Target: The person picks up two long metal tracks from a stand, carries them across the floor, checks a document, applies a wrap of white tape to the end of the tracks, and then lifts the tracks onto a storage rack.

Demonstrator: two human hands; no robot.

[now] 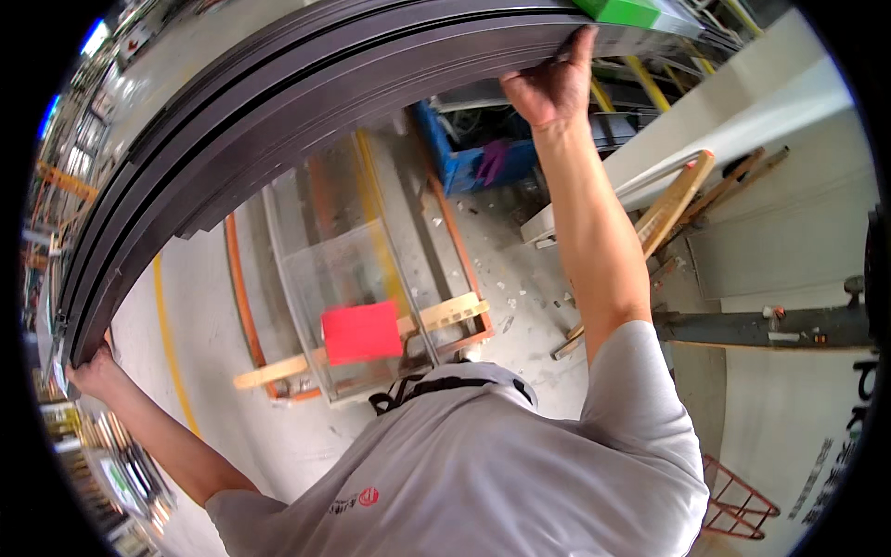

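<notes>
A long dark grey grooved metal profile [306,102] spans the view from the left edge to the top right, held up before me; the fisheye bends it. My left hand [96,374] grips its left end from below, with most of its fingers hidden behind it. Near the right end, my right hand [557,85] holds the lower edge with the arm stretched out; its thumb points up along the face and the other fingers are partly out of sight. A green block-like piece [624,11] sits at the profile's top right.
Below the profile, a clear panel [348,260] with a red sheet [362,332] rests on an orange frame [243,288] and a wooden bar [269,372]. Beyond stands a blue bin [464,167]. A white board [687,121] and wooden strips [682,204] lean at the right.
</notes>
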